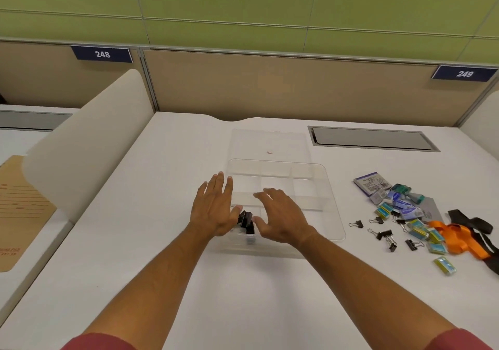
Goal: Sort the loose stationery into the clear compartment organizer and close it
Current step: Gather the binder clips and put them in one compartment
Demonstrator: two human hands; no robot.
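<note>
Both hands' fingers (pixel 221 185) spread, empty, above organizer (pixel 318 187), binder clips (pixel 247 221) between.

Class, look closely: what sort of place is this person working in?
Probably a shared office or study room: numbered seat plates on the partition, a white desk with a cable hatch, and stationery beside a clear organizer.
</note>
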